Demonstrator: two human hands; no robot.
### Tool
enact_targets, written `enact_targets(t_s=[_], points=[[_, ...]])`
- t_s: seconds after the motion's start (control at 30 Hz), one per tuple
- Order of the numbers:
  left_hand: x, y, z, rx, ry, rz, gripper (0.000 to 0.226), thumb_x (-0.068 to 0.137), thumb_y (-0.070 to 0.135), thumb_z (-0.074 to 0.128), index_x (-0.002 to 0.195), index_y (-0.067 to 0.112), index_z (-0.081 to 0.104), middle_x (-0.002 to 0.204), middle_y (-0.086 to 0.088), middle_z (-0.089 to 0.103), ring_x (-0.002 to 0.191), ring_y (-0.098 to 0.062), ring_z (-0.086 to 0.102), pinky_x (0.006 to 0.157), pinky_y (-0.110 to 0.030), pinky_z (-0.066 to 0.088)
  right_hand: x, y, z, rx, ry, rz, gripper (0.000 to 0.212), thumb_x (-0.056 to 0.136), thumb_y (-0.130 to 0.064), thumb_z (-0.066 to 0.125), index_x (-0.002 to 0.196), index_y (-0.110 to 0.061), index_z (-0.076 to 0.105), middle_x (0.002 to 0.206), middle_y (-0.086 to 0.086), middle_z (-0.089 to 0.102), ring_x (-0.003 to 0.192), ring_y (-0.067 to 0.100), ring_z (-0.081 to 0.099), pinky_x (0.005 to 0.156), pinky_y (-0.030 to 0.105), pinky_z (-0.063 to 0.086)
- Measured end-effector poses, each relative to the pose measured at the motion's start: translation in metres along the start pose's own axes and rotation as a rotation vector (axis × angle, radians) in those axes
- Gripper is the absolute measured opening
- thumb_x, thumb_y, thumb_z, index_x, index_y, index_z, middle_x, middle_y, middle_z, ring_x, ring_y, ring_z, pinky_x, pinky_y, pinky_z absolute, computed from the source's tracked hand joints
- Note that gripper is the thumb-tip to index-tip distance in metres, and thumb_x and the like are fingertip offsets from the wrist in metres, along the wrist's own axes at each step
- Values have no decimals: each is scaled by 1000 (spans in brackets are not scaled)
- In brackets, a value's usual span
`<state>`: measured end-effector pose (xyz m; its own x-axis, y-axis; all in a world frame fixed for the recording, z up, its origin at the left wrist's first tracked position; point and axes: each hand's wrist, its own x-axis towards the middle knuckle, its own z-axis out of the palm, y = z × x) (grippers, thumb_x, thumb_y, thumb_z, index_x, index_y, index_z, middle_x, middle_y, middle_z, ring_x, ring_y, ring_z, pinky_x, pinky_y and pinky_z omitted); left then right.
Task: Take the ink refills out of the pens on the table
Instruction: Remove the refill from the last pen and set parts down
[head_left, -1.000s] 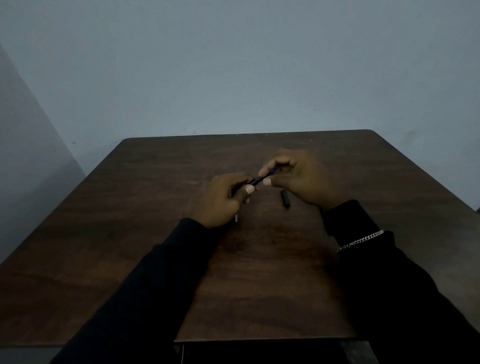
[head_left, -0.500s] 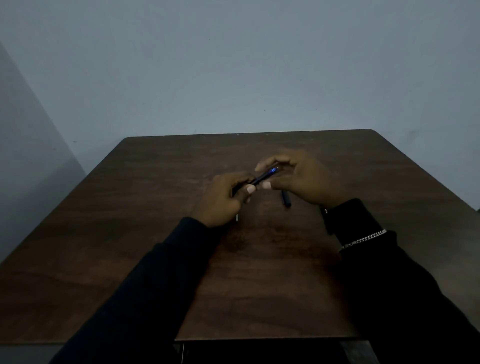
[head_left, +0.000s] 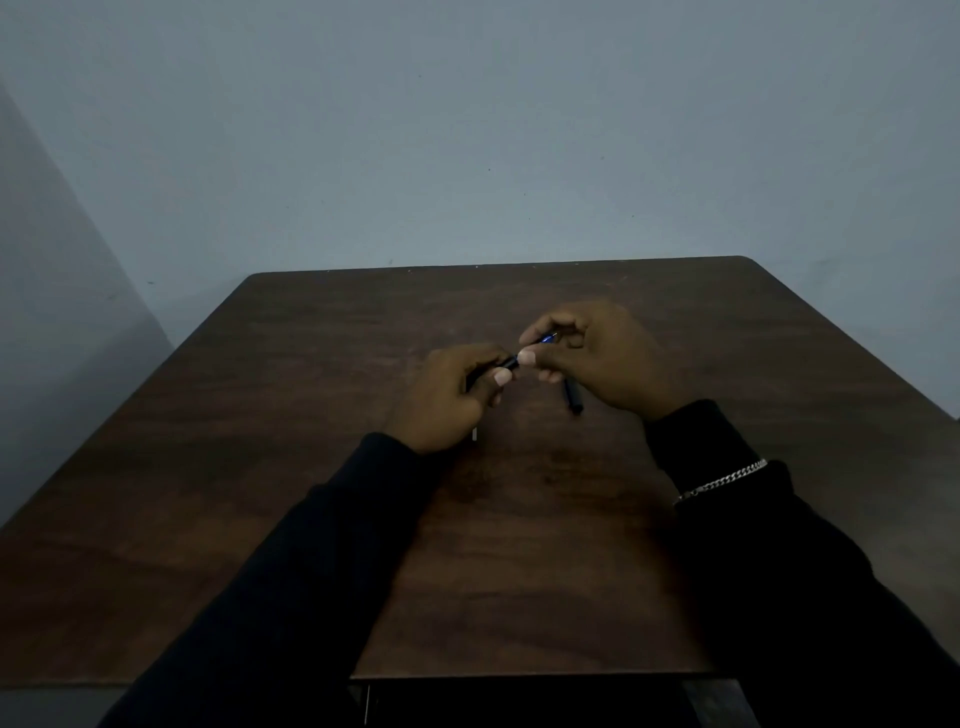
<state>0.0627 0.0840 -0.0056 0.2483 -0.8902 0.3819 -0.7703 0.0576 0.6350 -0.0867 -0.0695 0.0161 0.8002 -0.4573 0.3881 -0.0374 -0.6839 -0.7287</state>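
Both hands meet over the middle of a dark wooden table (head_left: 291, 467). My left hand (head_left: 447, 400) is closed around the black barrel of a pen (head_left: 511, 362), of which only a short stretch shows by the thumb. My right hand (head_left: 597, 358) pinches the pen's blue front end (head_left: 548, 339) between thumb and forefinger. Another black pen piece (head_left: 573, 397) lies flat on the table under my right hand, partly hidden by it. A thin pale sliver (head_left: 474, 434) shows on the table just below my left hand.
A plain grey wall stands behind the table's far edge. Both forearms wear dark sleeves, and a silver chain bracelet (head_left: 722, 483) is on the right wrist. Bare tabletop lies left, right and in front of the hands.
My right hand has shifted slightly right and up along the pen, so the blue end sits a little farther from my left hand. The left hand and the piece on the table have not moved.
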Motion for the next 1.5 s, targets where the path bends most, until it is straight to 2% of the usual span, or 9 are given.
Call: enact_targets(t_s=[0.2, 0.33, 0.5, 0.6, 0.77, 0.97, 1.07, 1.23, 1.5], points=[[-1, 3, 2, 10, 4, -21, 17, 105, 11, 57, 97, 14, 73, 77, 3, 68, 71, -6, 61, 61, -12, 40, -3, -7, -1, -184, 6, -43, 5, 92, -23, 76, 90, -18, 78, 59, -10, 68, 57, 1, 67, 60, 22, 53], [-1, 4, 3, 34, 38, 11, 15, 103, 7, 59, 99, 7, 74, 77, -3, 70, 73, -16, 64, 65, -27, 46, -2, -9, 2, -303, 31, -69, 17, 94, -25, 74, 88, -11, 78, 58, -22, 55, 61, -11, 58, 54, 7, 34], [1, 0, 3, 13, 55, -15, 18, 103, 12, 59, 91, 12, 72, 76, -1, 70, 74, -11, 63, 60, -16, 42, -4, -6, -2, -171, 63, -14, 31, 93, -49, 69, 85, -21, 78, 61, -8, 70, 56, 3, 69, 55, 17, 51], [4, -7, 3, -2, 90, -51, 20, 100, 22, 58, 89, 13, 72, 75, 1, 69, 72, -12, 64, 68, -31, 51, -1, 1, -5, -11, 230, 184, 54, 95, -67, 53, 85, -18, 74, 67, 1, 72, 55, 13, 71, 54, 29, 57], [4, -7, 3, -47, 135, -80, 28, 96, 37, 54, 91, 18, 74, 79, 10, 67, 75, -10, 64, 75, -43, 56, 1, 14, -6, -348, 164, 407, 53, 98, -45, 64, 84, 6, 70, 78, 23, 73, 69, 35, 71, 56, 26, 46], [4, -3, 2, -67, 135, -103, 27, 97, 36, 55, 94, 17, 75, 76, 4, 69, 78, -17, 67, 79, -51, 57, 3, 10, 0, -414, -176, 655, 29, 84, -23, 85, 96, -10, 62, 89, 9, 70, 68, 21, 72, 70, 38, 64], [4, -4, 3, -56, 131, -90, 19, 102, 23, 58, 94, 16, 74, 76, 5, 68, 79, -18, 66, 79, -48, 57, 2, 8, -1, -396, -209, 638, 22, 83, -13, 84, 95, -8, 66, 84, 8, 71, 55, 15, 73, 61, 33, 64], [4, -4, 5, -53, 123, -83, 19, 104, 20, 58, 93, 14, 73, 74, 3, 67, 77, -20, 65, 75, -41, 53, 0, 4, -1, -214, -187, 641, 10, 83, -2, 81, 84, -5, 72, 77, 10, 74, 45, 7, 69, 45, 18, 53], [4, -6, 6, -57, 99, -94, 19, 105, 18, 59, 96, 12, 74, 74, 3, 67, 74, -14, 63, 68, -31, 47, -1, -8, -10, 741, 313, 403, 17, 97, -3, 66, 113, -10, 67, 95, 9, 75, 82, 23, 80, 71, 31, 63]])
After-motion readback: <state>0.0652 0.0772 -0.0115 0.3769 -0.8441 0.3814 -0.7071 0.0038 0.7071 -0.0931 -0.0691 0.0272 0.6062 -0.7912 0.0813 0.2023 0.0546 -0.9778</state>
